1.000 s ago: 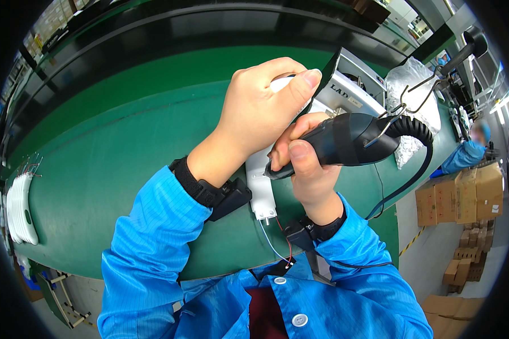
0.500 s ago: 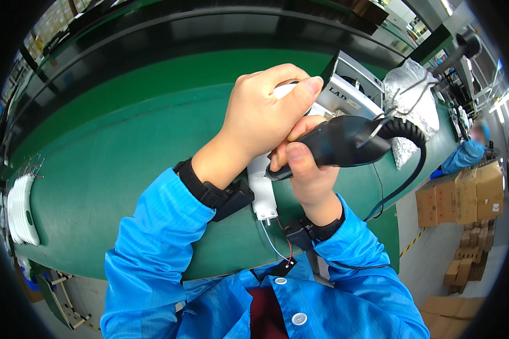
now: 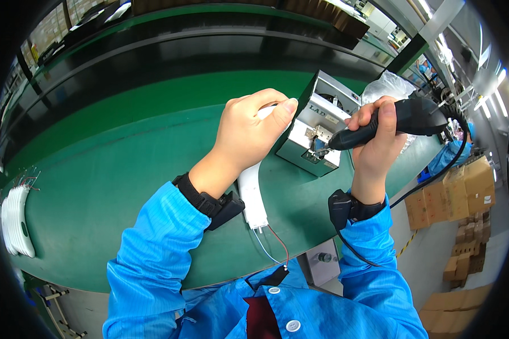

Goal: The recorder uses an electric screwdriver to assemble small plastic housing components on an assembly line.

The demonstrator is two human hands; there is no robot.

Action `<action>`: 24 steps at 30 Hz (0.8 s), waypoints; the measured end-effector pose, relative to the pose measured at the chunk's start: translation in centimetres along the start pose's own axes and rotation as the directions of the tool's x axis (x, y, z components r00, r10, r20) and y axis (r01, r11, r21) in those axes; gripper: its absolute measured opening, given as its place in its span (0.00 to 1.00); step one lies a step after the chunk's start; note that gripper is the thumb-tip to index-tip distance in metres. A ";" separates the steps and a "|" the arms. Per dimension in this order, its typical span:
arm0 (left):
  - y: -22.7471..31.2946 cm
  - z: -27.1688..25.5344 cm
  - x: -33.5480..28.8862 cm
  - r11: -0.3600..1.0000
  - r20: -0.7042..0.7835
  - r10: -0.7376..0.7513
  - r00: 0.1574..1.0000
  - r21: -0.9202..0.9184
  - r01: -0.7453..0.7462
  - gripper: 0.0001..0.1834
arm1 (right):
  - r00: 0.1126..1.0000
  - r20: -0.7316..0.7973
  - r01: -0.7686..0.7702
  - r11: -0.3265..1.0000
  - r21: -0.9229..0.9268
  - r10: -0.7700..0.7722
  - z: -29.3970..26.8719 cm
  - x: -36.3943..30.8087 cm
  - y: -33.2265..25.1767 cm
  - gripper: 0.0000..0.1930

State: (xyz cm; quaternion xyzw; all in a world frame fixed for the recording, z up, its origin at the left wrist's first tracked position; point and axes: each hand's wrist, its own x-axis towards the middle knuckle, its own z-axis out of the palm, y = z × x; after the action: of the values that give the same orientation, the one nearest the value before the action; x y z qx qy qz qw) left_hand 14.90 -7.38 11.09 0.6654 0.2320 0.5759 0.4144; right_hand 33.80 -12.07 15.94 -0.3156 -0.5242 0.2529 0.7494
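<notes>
My left hand is closed around the upper end of a long, curved white plastic housing. A red wire and a pale blue wire trail from its lower end toward me. My right hand grips a black electric screwdriver with a coiled cable. The screwdriver points left, its tip at the metal outlet of a grey box-shaped screw feeder. Whether a screw sits on the tip is too small to tell. My left fingers hide the housing's upper end.
Several white housings with wires lie stacked at the far left of the green table. A clear plastic bag is behind the feeder. Cardboard boxes stand on the floor at right, near a person in blue. A grey knobbed box is below the table edge.
My right hand has carried the screwdriver away from the white housing, rightward to the feeder's outlet. My left hand keeps its hold on the housing, slightly lower and left in view.
</notes>
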 end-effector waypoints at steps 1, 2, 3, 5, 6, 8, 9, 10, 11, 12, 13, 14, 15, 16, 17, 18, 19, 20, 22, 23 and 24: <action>0.0 0.0 0.0 1.000 -0.003 0.002 1.000 0.000 -0.002 0.16 | 1.000 0.004 -0.001 1.000 0.006 0.001 0.0 0.2 0.2 0.09; 0.1 0.0 0.0 1.000 -0.002 0.006 1.000 0.014 -0.006 0.16 | 1.000 0.007 -0.002 1.000 0.013 0.002 0.0 0.3 0.5 0.09; 0.0 -0.1 0.0 1.000 -0.001 0.009 1.000 0.023 -0.009 0.17 | 1.000 0.005 -0.015 1.000 0.002 0.015 0.2 0.4 0.9 0.09; -0.3 -0.2 0.0 1.000 -0.001 0.012 1.000 0.022 -0.012 0.18 | 0.996 0.028 -0.084 0.990 -0.112 0.087 0.6 0.7 1.6 0.10; -0.3 -0.2 0.0 0.999 -0.002 0.015 1.000 0.033 -0.015 0.19 | 0.991 0.049 -0.116 0.981 -0.156 0.125 0.7 0.8 1.8 0.11; -0.7 -0.5 0.1 0.999 0.010 0.012 1.000 0.035 -0.013 0.20 | 0.982 0.038 -0.177 0.972 -0.151 0.185 1.1 0.8 1.6 0.11; -0.8 -0.8 0.1 0.999 0.021 0.012 1.000 0.040 -0.013 0.21 | 0.968 0.078 -0.223 0.960 -0.167 0.238 1.3 0.5 1.6 0.11; -1.0 -0.9 0.1 0.999 0.014 0.008 1.000 0.046 -0.008 0.21 | 0.949 0.119 -0.268 0.946 -0.185 0.292 1.5 0.2 1.6 0.12; -1.2 -0.9 0.0 1.000 0.017 -0.015 1.000 0.011 0.015 0.21 | 0.940 0.127 -0.297 0.943 -0.151 0.317 1.6 -0.7 2.0 0.12; -1.4 -0.7 0.1 0.999 0.022 -0.036 0.999 -0.032 0.037 0.21 | 0.936 0.078 -0.335 0.936 -0.109 0.344 1.6 -1.5 2.0 0.12; -1.3 -0.7 0.1 0.999 0.025 -0.044 0.999 -0.015 0.044 0.21 | 0.940 0.109 -0.320 0.947 -0.034 0.322 2.0 -2.4 2.0 0.11; -1.3 -0.9 0.1 0.999 0.008 -0.054 0.998 -0.003 0.054 0.21 | 0.944 0.138 -0.308 0.951 0.042 0.299 2.4 -3.3 2.0 0.11; -1.2 -0.8 0.3 0.999 0.027 -0.052 0.998 -0.013 0.053 0.21 | 0.942 0.157 -0.311 0.947 0.084 0.296 2.8 -4.2 1.7 0.11; -1.2 -0.8 0.3 0.998 0.047 -0.051 0.998 -0.022 0.052 0.21 | 0.948 0.204 -0.273 0.952 0.138 0.242 3.2 -5.0 1.8 0.13; -1.4 -0.8 0.3 0.998 0.041 -0.048 0.998 -0.045 0.050 0.22 | 0.947 0.225 -0.273 0.944 0.183 0.230 3.9 -5.9 1.7 0.15; -1.5 -1.0 0.2 0.998 0.036 -0.054 0.998 -0.040 0.055 0.22 | 0.945 0.246 -0.272 0.934 0.231 0.214 4.7 -6.5 1.8 0.16; -1.7 -1.1 0.2 0.997 0.032 -0.051 0.998 -0.051 0.052 0.23 | 0.937 0.290 -0.273 0.927 0.257 0.196 5.2 -7.1 2.2 0.17; -1.8 -1.2 0.1 0.997 0.027 -0.048 0.998 -0.064 0.049 0.23 | 0.937 0.291 -0.278 0.916 0.289 0.193 5.8 -7.7 2.5 0.17; -1.8 -1.4 0.2 0.997 0.023 -0.055 0.998 -0.054 0.056 0.23 | 0.926 0.341 -0.258 0.931 0.257 0.162 6.1 -8.1 3.3 0.17; -1.8 -1.4 0.3 0.997 0.023 -0.058 0.998 -0.047 0.059 0.23 | 0.924 0.343 -0.262 0.930 0.256 0.166 6.3 -8.2 3.4 0.17; -1.7 -1.4 0.3 0.997 0.018 -0.064 0.998 -0.047 0.065 0.23 | 0.915 0.354 -0.270 0.945 0.183 0.193 6.6 -8.3 3.3 0.18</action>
State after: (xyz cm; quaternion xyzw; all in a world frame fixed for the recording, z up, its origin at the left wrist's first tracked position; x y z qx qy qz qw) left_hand 13.91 -5.80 9.82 0.6520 0.2362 0.5622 0.4505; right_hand 24.78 -14.34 9.95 -0.2407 -0.5688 0.4484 0.6461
